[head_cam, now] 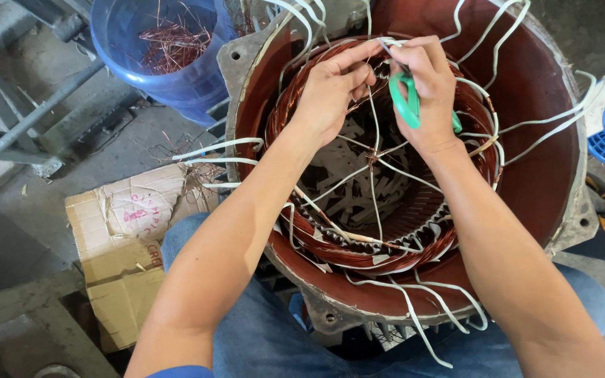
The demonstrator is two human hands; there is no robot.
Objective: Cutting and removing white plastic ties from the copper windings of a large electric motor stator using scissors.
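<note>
Both hands work at the far rim of the copper winding (316, 238) inside the big red-brown stator housing (540, 175). The left hand (327, 94) has its fingers (358, 73) pinched narrow on a thin white lacing cord (372, 122), which runs from the fingertips straight toward the person, its long axis pointing near-to-far, down to a knot where several cords cross below the fingers. The right hand (428, 87) is closed around green-handled scissors (406, 101), whose tip end points up toward the winding, just right of the left fingertips and almost touching them. The right hand is the nearer to the cord's upper end. The scissor blades are hidden behind both sets of fingers, so I cannot tell whether they are apart or already on the cord. White sleeved leads (547, 119) fan outward to the right of the fingers; a blue bucket (169, 49) of scrap copper sits well to their left.
</note>
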